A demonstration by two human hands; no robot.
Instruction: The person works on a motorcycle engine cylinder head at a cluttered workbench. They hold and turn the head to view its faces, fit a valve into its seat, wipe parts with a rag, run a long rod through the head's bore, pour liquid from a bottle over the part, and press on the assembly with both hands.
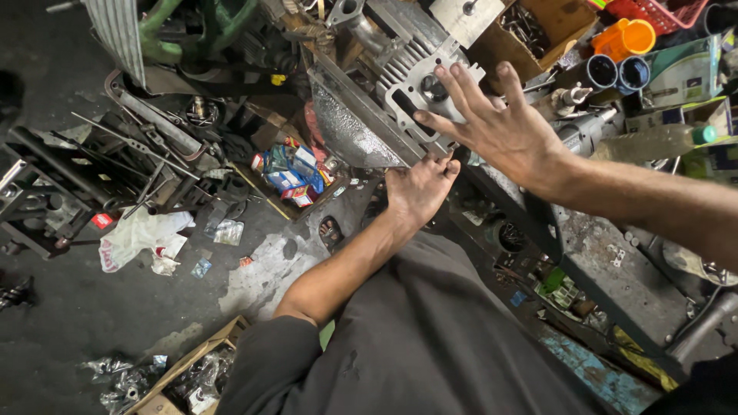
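Left hand [417, 190] lay nearest, fingers curled against the lower edge of the finned metal cylinder block [419, 73], seemingly gripping underneath; grip partly hidden. Right hand [500, 123] spread flat, fingers splayed, pressed on the block's face. Block rested tilted on the workbench [615, 269] edge. Beyond: orange cup [626, 37], red basket [653, 11].

One finned grey metal engine cylinder [419, 73] sits on the worktop [607, 269]. Just right of that cylinder stand two dark blue round cans [619, 71], and beyond them one orange plastic cup [626, 37] and one red plastic basket [653, 11]. Farther right of the cylinder lies one clear plastic bottle with a green cap [653, 142]. Two bare hands are in view, the left hand [419, 188] below the cylinder, the right hand [492, 119] against it.
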